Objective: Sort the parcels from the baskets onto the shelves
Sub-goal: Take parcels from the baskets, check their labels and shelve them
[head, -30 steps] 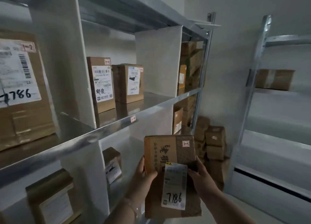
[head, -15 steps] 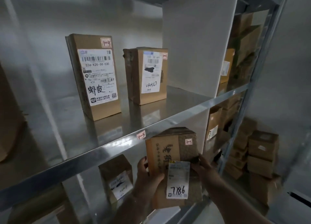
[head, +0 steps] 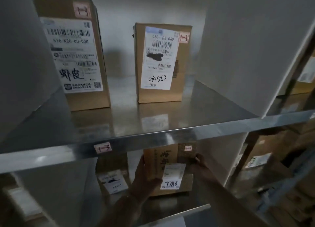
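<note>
— Where is the parcel [head: 172, 165]?

— Lower centre of the frame, upright, in the bay under the steel shelf [head: 170, 136]. Its white label reads 7786 and a small sticker at its top right reads 2-3. Whether its base touches the lower shelf [head: 172, 203] I cannot tell.

— And the hands?

— Both are on it. The left hand [head: 144, 177] grips its left edge, thumb on the front and fingers curled behind. The right hand [head: 199, 163] clasps its right edge, fingers bent against the side.

— What is around it?

— Just to its left, on the lower shelf, stands a box [head: 111, 174] with a white label. The steel shelf above is polished and mirrors what it carries. On its front lip, left of centre, is a pink tag [head: 102, 147] marked 1-3.

— What does it carry?

— Two upright cartons, well apart: a tall one [head: 73, 53] at upper left and a shorter one [head: 162, 63] at upper centre, handwritten 040563. Each has a 1-3 sticker.

— And the room?

— Dim. A pale panel [head: 247, 47] closes the bay at upper right. Beyond it is a metal post [head: 289, 90], with more cartons [head: 265, 151] at the right edge, blurred.
</note>
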`<move>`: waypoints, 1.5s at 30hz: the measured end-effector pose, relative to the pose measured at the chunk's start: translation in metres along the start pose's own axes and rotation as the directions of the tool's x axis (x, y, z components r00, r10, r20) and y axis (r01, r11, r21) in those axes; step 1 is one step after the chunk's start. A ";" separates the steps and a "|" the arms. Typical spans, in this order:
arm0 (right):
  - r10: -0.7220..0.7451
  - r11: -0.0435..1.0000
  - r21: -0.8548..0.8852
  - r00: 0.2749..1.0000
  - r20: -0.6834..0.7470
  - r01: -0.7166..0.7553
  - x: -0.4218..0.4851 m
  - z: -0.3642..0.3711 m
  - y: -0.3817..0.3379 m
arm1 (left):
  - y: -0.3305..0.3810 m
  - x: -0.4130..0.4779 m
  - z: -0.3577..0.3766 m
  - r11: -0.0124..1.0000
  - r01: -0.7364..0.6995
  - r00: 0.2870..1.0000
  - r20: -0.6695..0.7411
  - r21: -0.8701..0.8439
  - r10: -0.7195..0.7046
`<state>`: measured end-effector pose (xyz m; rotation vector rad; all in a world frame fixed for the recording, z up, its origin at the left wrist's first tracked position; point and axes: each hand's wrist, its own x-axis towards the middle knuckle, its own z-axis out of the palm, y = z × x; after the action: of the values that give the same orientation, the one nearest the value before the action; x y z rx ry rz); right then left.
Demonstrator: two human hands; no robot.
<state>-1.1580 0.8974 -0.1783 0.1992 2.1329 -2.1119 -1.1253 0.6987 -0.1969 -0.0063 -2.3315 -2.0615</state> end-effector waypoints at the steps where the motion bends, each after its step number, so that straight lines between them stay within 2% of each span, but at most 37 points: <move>1: 0.006 0.998 -0.055 1.000 0.008 -0.006 0.006 -0.002 0.000 | -0.004 0.001 0.002 0.999 0.023 1.000 0.013 -0.045 -0.022; 3: -0.039 0.997 -0.068 0.999 0.032 0.042 0.021 -0.005 0.006 | -0.012 0.005 0.007 0.997 0.058 0.998 -0.020 -0.050 -0.059; 6: -0.094 0.991 -0.100 0.994 -0.056 0.088 0.031 -0.001 0.011 | -0.018 0.015 0.011 0.996 0.075 0.991 -0.103 -0.041 -0.079; 10: -0.079 0.995 -0.055 0.996 0.028 0.081 0.046 0.003 0.013 | -0.019 0.024 0.014 0.996 0.084 0.983 -0.167 0.001 -0.083; 18: -0.127 0.989 -0.063 0.985 0.115 0.134 0.063 -0.001 0.021 | -0.026 0.037 0.020 0.994 0.092 0.970 -0.230 0.052 -0.078; 21: -0.102 0.990 -0.082 0.982 0.158 0.116 0.069 0.001 0.028 | -0.029 0.036 0.022 0.995 0.078 0.963 -0.261 0.055 -0.061; 27: -0.144 0.983 -0.081 0.970 0.198 0.162 0.066 -0.003 0.031 | -0.018 0.033 0.025 0.990 -0.010 0.970 -0.241 0.138 0.043; 31: -0.124 0.984 -0.099 0.971 0.204 0.147 0.056 -0.008 0.032 | -0.011 0.023 0.022 0.990 0.020 0.964 -0.265 0.141 0.018; 38: -0.116 0.985 -0.119 0.988 0.099 0.128 0.021 -0.009 0.028 | -0.002 -0.010 0.017 0.978 0.104 0.966 -0.252 0.181 -0.057; 45: -0.287 0.928 -0.215 0.952 0.105 0.304 -0.033 0.001 0.012 | 0.024 -0.056 -0.003 0.979 0.086 0.975 -0.218 0.185 -0.044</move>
<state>-1.1229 0.8970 -0.1838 -0.2349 2.4685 -1.9515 -1.0688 0.6992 -0.1744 0.2847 -2.4140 -1.7508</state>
